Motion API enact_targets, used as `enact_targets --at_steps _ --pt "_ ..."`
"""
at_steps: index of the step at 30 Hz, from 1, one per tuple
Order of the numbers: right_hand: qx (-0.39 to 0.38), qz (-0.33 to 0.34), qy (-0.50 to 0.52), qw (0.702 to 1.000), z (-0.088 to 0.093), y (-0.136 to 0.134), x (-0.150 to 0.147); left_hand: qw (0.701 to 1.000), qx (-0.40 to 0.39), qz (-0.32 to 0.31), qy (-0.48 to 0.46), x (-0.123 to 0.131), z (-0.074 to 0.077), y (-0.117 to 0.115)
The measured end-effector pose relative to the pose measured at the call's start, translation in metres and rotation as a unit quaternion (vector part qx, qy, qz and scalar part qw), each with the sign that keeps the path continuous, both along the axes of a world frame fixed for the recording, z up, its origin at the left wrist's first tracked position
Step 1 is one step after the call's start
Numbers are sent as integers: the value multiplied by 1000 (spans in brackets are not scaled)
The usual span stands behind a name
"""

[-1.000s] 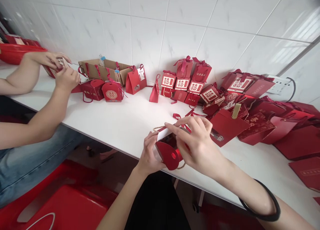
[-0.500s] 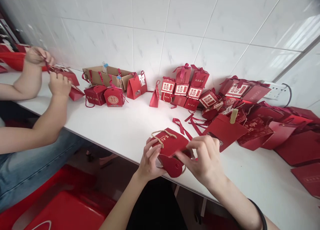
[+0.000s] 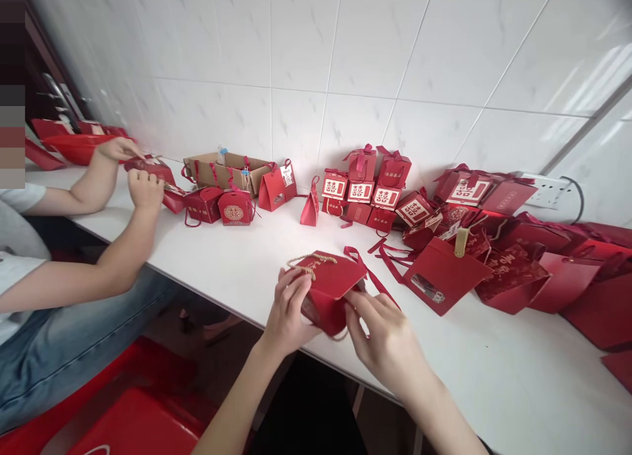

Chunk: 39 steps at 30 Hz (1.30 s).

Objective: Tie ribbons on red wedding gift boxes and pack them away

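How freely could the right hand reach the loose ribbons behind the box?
Probably yes: the ribbons lie on bare table just beyond the right hand, nothing between, though it grips the red box.

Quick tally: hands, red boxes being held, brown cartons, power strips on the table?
Hands: 4, left hand, right hand, co-worker's hands
Held red boxes: 2, rope-handled red gift box, co-worker's red box
Brown cardboard box: 1
Power strip: 1
Total: 8

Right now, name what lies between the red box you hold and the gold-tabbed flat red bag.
Loose red ribbons on the white table, between the red box and the flat red bag; the head view shows them.
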State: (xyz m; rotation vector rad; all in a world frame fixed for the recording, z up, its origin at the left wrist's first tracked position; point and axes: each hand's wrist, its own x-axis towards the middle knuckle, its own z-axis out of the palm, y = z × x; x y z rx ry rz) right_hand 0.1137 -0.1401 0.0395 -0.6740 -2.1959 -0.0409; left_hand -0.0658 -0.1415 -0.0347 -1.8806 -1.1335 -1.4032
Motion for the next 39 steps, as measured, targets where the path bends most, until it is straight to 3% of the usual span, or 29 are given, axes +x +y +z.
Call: enact_targets --at_steps 3,5,8,11,17,21,23,27,30,36,39 --pt "-171 2 91 981 -3 26 2 988 -130 2 87 -10 38 8" --pt "-312 33 164 935 -6 48 1 963 -225 2 150 -17 68 20" --pt "-394 77 195 895 -15 80 -7 924 -312 18 218 -23 108 43" --pt "-463 143 212 848 -28 104 -21 876 -401 35 264 -26 137 65" --pt "-582 229 228 746 -58 121 -45 739 -567 70 357 -15 169 91" --pt "-600 237 262 718 -74 112 -55 701 -593 104 383 1 175 100" --pt "-598 225 281 716 -80 109 -60 699 -600 109 373 9 175 105" --pt "-578 157 317 735 -91 112 -69 725 -597 91 330 21 174 114" --pt "-551 91 317 767 -96 117 -72 731 -584 71 345 24 175 119" --pt "-464 -3 262 846 -102 114 -72 696 -522 62 490 20 177 121" --pt "-430 -16 227 874 -105 109 -76 708 -486 43 511 14 178 121"
